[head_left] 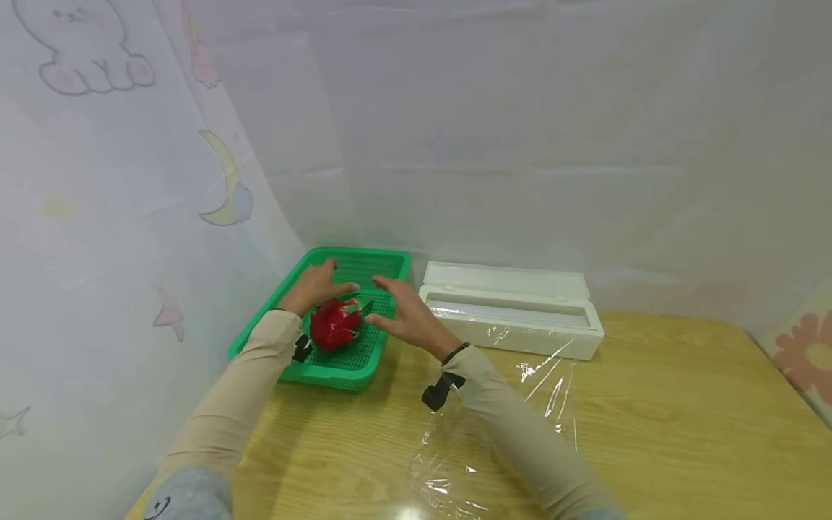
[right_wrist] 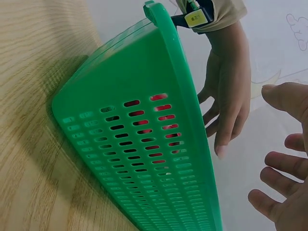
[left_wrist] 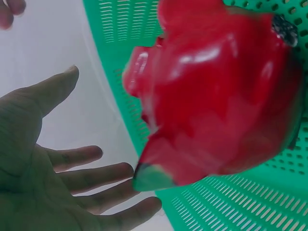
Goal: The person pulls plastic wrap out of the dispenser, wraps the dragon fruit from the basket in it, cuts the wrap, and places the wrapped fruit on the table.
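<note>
A red dragon fruit (head_left: 334,325) with green-tipped scales lies in a green plastic basket (head_left: 354,375). My left hand (head_left: 318,287) hovers over the basket's left side, thumb and fingers spread, just above the fruit. On the other side my right hand (head_left: 409,318) reaches over the basket's right rim, its fingers also spread and holding nothing. The left wrist view shows the dragon fruit (left_wrist: 211,96) large beside the open left hand (left_wrist: 72,178). In the right wrist view, red shows through the slots of the basket wall (right_wrist: 125,72).
Right of the basket stands a white cling film box (head_left: 513,310) with its lid raised. A sheet of clear film (head_left: 468,462) stretches from it over the wooden table (head_left: 682,419), under my right forearm. White printed cloth (head_left: 455,144) hangs behind and at the left.
</note>
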`<state>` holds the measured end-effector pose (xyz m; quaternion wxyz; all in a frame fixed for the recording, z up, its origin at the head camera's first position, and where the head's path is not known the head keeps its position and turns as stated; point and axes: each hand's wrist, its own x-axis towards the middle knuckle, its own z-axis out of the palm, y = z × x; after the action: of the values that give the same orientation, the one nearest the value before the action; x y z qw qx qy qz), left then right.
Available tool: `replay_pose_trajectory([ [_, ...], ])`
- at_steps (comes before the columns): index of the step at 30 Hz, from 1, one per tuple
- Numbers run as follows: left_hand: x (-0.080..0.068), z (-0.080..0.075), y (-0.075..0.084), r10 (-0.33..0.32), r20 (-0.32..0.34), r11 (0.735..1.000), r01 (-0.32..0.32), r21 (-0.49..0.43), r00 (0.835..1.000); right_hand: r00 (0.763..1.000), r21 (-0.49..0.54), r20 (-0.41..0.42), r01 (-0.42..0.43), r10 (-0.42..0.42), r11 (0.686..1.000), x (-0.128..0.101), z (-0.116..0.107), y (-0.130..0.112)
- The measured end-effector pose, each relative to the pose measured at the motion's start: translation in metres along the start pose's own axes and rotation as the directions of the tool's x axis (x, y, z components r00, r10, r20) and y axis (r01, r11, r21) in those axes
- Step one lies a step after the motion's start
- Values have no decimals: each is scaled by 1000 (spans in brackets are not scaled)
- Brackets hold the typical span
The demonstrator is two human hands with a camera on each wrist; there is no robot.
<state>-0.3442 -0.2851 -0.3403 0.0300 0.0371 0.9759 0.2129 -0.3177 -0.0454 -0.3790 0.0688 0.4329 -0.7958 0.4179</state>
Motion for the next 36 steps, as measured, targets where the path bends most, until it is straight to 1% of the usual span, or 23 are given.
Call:
replay_pose_trajectory([
  [2, 0, 2, -3, -10, 8, 1000, 9, 3, 1000, 1000, 1, 2, -2, 2, 1000, 0, 2, -1],
  [7, -2, 5, -8, -1, 22, 1000, 1, 5, 1000, 1000, -6, 10, -21, 21, 1000, 0, 5, -5],
  [14, -6, 8, -6, -4, 47, 1000, 4, 3, 999, 999, -5, 16, -31, 31, 1000, 1, 7, -7],
  [22, -8, 15, -6, -29, 134, 999, 27, 18, 991, 998, -4, 34, -44, 44, 999, 0, 10, -8],
  [29, -12, 19, -5, -69, 186, 998, 69, 8, 980, 999, -26, 35, -28, 28, 999, -1, 12, -8],
  [36, -10, 22, -3, -74, 241, 993, 48, 110, 968, 998, -33, 50, -25, 27, 999, 1, 15, -8],
])
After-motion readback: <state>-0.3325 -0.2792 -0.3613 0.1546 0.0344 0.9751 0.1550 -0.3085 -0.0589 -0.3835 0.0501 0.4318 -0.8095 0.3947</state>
